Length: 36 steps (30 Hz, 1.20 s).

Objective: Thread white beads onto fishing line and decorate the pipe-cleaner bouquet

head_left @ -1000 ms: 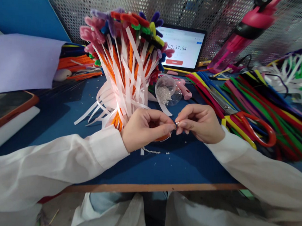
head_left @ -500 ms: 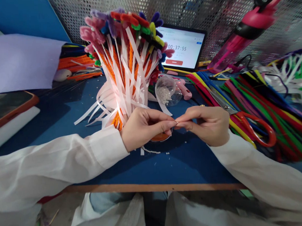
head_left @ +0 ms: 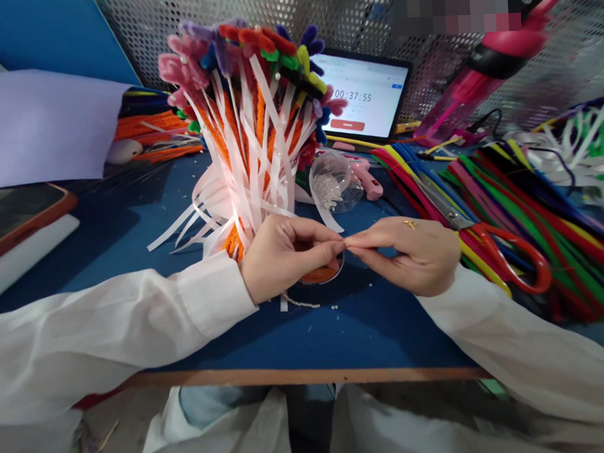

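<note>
My left hand (head_left: 288, 257) and my right hand (head_left: 408, 252) meet fingertip to fingertip above the blue table. Both are closed in a pinch on something too small to make out. A gold ring shows on the right hand. Behind the left hand stands a bundle of pipe-cleaner flowers (head_left: 258, 135) with orange stems and pale ribbons. A round orange item (head_left: 320, 274) is partly hidden beneath the left fingers. Nearer the table edge lies a short string of white beads (head_left: 302, 302). A clear cup of beads (head_left: 330, 188) rests on its side beyond the hands.
Red-handled scissors (head_left: 542, 279) lie on coloured pipe cleaners (head_left: 522, 223) at the right. Behind are a pink glue gun (head_left: 370, 181), a tablet (head_left: 366, 97) and a pink bottle (head_left: 476, 78). A phone (head_left: 26, 215) and purple sheet (head_left: 47, 131) are at the left.
My right hand has turned, showing more of its back and the ring. The pinching fingertips have shifted slightly left. The left hand has barely moved.
</note>
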Tool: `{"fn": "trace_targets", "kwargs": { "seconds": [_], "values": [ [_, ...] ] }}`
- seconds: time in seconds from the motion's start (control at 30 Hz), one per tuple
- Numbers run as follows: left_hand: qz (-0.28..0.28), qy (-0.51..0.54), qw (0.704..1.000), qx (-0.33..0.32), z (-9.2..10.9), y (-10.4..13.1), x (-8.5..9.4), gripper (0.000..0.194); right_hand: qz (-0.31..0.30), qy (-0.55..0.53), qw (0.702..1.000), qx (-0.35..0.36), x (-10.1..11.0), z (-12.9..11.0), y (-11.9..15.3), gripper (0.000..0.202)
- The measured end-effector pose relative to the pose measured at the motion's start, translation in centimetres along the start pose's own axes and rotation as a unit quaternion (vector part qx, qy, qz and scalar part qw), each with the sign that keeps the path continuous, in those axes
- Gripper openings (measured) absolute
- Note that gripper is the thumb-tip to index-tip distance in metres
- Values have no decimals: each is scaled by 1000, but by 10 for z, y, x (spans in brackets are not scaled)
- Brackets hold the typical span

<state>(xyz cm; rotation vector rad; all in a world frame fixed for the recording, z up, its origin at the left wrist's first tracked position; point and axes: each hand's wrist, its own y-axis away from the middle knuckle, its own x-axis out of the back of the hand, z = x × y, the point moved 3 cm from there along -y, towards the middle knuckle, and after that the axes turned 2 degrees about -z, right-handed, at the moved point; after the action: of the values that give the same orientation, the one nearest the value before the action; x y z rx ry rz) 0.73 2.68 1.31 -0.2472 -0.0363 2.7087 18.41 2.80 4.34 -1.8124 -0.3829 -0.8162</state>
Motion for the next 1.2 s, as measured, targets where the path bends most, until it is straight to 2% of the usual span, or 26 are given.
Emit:
{"fn": "trace_targets", "kwargs": {
  "seconds": [0.17, 0.3, 0.43, 0.53, 0.57, 0.63, 0.77, 0.9, 1.0, 1.07, 1.13, 1.2],
  "values": [
    [5, -9, 1000, 7, 0, -1, -1, 7, -23, 97, 994, 38, 0, -7, -1, 9],
    [-2, -9, 1000, 16, -1, 2, -2, 6, 4, 143, 989, 26, -3, -11, 1, 13],
    [7, -9, 1000, 14, -2, 3, -2, 11, 35, 63, 994, -83, -4, 0, 5, 10],
    [14, -12, 1000, -8, -2, 1, -1, 13, 80, -9, 981, -175, -4, 22, 8, 7],
    [14, -12, 1000, -16, -2, 0, -1, 14, 80, 10, 978, -195, -6, 31, 8, 5],
    [13, -14, 1000, -23, -3, -2, -1, 15, 56, 94, 974, -200, -10, 48, 8, 4],
    [15, -15, 1000, -19, -4, -2, -1, 18, -23, 289, 950, -118, -20, 67, 7, 21],
    [15, -9, 1000, -18, -3, -1, -1, 20, -90, 360, 924, -96, -27, 74, 10, 31],
    [12, -10, 1000, -22, -3, -1, -1, 23, -113, 355, 921, -109, -28, 77, 12, 32],
    [13, -8, 1000, -23, -2, -1, -1, 24, -102, 333, 930, -116, -27, 75, 12, 29],
    [14, -5, 1000, -21, -1, -2, -1, 25, -58, 279, 950, -131, -22, 67, 10, 25],
    [14, -1, 1000, -18, 0, -2, -1, 25, 3, 173, 970, -172, -16, 55, 8, 20]
  ]
}}
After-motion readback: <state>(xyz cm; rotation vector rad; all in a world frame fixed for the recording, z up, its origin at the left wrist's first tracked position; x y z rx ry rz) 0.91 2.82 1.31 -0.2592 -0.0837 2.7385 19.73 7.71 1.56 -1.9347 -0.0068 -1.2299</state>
